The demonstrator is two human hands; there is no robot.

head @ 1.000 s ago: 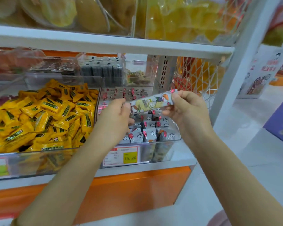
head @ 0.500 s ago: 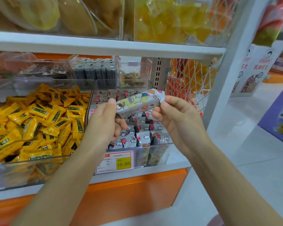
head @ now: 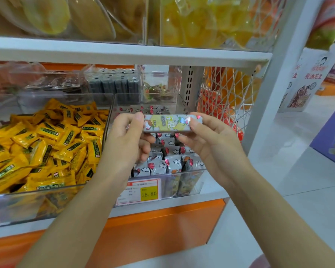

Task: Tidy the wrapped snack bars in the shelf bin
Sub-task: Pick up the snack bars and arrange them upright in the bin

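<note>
So, quick update from where I'm standing: the snack bar point(head: 170, 123) that was tipped up at its right end a second ago is now pretty much level, printed side facing the person. Both hands are on it. The left hand point(head: 128, 140) pinches the left end, thumb on top and fingers curled underneath, and the right hand point(head: 207, 140) pinches the right end the same way. The bar hangs above the clear bin point(head: 182, 172), over the middle rows of grey wrapped bars point(head: 168, 163) standing on end, and as far as I can tell it isn't touching them.

My read: they've squared it up, maybe to check which way it faces. I'd guess the next bit is turning it upright and slotting it into a row. So the tidying is somewhere in the middle, with one bar out and not back in yet.

Stuff I can't make out:
- The left hand and forearm cover the left part of the bin, so no idea if there's a gap waiting there.
- The underside of the bar is hidden.
- The wrapper print is too smeared to read.
- The price tag point(head: 141, 191) on the front wall shows 15.80, but the small print is hopeless.
- The lower halves of the bars look murky through the plastic.

Next door the yellow packets point(head: 46, 144) are a loose heap, cut off at the left edge.
</note>
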